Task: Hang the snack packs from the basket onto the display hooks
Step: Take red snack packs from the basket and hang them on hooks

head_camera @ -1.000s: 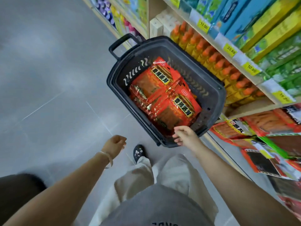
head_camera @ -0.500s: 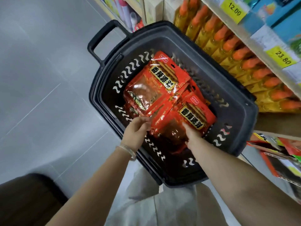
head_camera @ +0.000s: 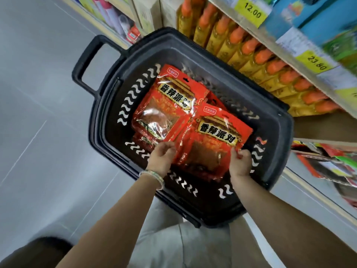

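On the grey tiled floor, close against a shop shelf: a black plastic shopping basket, loop handle at the far left corner, wavy slots cut through the walls. Inside, a loose heap of red snack packs with black-and-gold Chinese lettering and clear windows.

Topmost toward the back, the far pack, face up, header and hang-hole pointing at the shelf. Overlapping its near right corner, the near pack, also face up and taken at both sides. At its left edge, the left hand, fingers curled round the plastic just below the far pack's bottom corner, a pale bead bracelet on the wrist. At its right edge, the right hand, pinching the film between thumb and bent fingers. Lifted clear of the heap or resting on it — not possible to tell from above. More red packs peeping out underneath and behind, number unclear.

Beyond the basket, on the low shelf, a row of yellow bottles with orange caps. Above them, on the shelf edge, yellow price tags reading 12.00 and 23.80. Lower right, display packets in red, green and black — too blurred to make out any hooks. Bottom centre, pale trousers.
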`<act>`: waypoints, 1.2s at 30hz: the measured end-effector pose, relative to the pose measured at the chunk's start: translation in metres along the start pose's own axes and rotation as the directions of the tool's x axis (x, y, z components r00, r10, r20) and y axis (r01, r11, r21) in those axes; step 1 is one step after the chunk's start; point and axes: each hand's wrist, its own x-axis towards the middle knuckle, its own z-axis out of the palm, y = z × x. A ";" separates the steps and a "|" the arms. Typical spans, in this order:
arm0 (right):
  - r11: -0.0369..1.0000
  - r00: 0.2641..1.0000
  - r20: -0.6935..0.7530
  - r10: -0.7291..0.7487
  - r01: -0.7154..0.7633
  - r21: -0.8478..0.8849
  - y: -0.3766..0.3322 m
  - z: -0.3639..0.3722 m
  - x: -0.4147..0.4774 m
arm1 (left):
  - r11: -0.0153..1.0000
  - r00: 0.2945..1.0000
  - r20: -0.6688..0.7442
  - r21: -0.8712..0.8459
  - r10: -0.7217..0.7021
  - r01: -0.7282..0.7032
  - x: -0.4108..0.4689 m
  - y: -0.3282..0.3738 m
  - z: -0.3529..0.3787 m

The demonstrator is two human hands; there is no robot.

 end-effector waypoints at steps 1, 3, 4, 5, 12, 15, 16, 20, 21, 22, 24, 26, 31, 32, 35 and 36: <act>0.997 0.997 -0.016 -0.080 0.080 0.000 -0.004 -0.006 -0.008 | 1.000 1.000 0.014 0.014 0.004 -0.004 0.001 0.002 -0.005; 0.982 0.982 -0.016 -0.190 0.190 0.006 -0.016 -0.015 -0.027 | 0.998 0.999 0.039 0.062 0.015 -0.018 0.004 0.007 -0.017; 0.974 0.974 -0.007 -0.224 0.225 0.023 -0.024 -0.018 -0.036 | 0.995 0.998 0.053 0.094 0.018 -0.022 0.005 0.011 -0.024; 0.964 0.964 0.005 -0.265 0.264 0.034 -0.032 -0.020 -0.044 | 0.992 0.998 0.062 0.122 0.017 -0.025 0.007 0.015 -0.030; 0.893 0.913 0.006 -0.408 0.397 0.213 -0.098 -0.008 -0.087 | 0.971 0.965 0.254 0.207 0.061 -0.116 0.014 0.057 -0.067; 0.917 0.940 0.170 -0.295 0.229 0.327 -0.121 0.013 -0.092 | 0.993 0.945 0.325 0.089 0.040 -0.073 0.016 0.068 -0.082; 0.927 0.938 0.250 -0.239 0.144 0.345 -0.127 0.023 -0.092 | 0.999 0.960 0.279 0.044 0.019 -0.033 0.017 0.069 -0.087; 0.924 0.900 0.425 -0.096 -0.079 0.374 -0.129 0.057 -0.076 | 0.989 0.991 -0.068 0.110 0.111 -0.103 0.027 0.057 -0.121; 0.910 0.894 0.445 -0.049 -0.145 0.390 -0.126 0.065 -0.070 | 0.984 0.987 -0.119 0.152 0.111 -0.092 0.029 0.052 -0.131; 0.904 0.887 0.462 -0.003 -0.196 0.380 -0.122 0.073 -0.065 | 0.982 0.984 -0.149 0.178 0.094 -0.067 0.030 0.047 -0.140; 0.896 0.871 0.483 0.090 -0.282 0.343 -0.115 0.091 -0.056 | 0.972 0.976 -0.205 0.235 0.076 -0.027 0.032 0.038 -0.155; 0.900 0.869 0.465 0.166 -0.327 0.289 -0.110 0.109 -0.047 | 0.939 0.965 -0.240 0.344 0.107 -0.018 0.036 0.034 -0.161; 0.934 0.915 0.281 0.290 -0.335 0.127 -0.120 0.140 -0.026 | 0.925 0.953 -0.264 0.377 0.147 -0.039 0.039 0.034 -0.158; 0.932 0.920 0.240 0.311 -0.345 0.114 -0.124 0.143 -0.026 | 0.928 0.952 -0.268 0.371 0.145 -0.037 0.038 0.034 -0.157; 0.962 0.950 0.179 0.256 -0.268 0.047 -0.127 0.149 -0.027 | 0.931 0.949 -0.278 0.362 0.151 -0.042 0.038 0.035 -0.156; 0.972 0.958 0.178 0.225 -0.234 0.031 -0.125 0.150 -0.028 | 0.933 0.949 -0.278 0.359 0.147 -0.039 0.038 0.036 -0.156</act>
